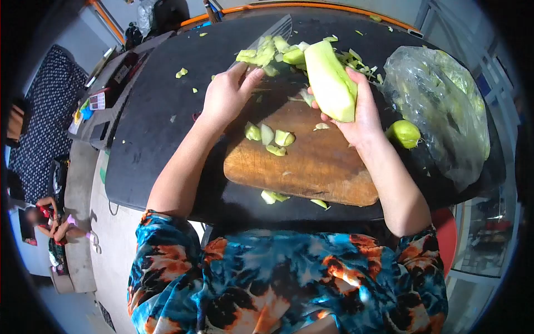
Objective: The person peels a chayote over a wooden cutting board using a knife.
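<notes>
My left hand (228,94) is closed at the near end of a knife (282,26), with its blade pointing away; the handle is hidden under the hand. Chopped pale-green pieces (264,53) cover part of the blade. My right hand (364,111) grips a long, peeled pale-green vegetable (331,80), tilted over the far right part of a wooden cutting board (300,172). Several green-skinned chunks (285,138) lie on the board, left of this vegetable. Thin slivers (356,64) are scattered beyond my right hand.
A clear plastic bag (439,106) with green contents sits at the right of the black table (150,139). Beside it is a round green vegetable (404,134). Scraps (272,196) lie at the board's near edge. Another person (53,222) is at the far left.
</notes>
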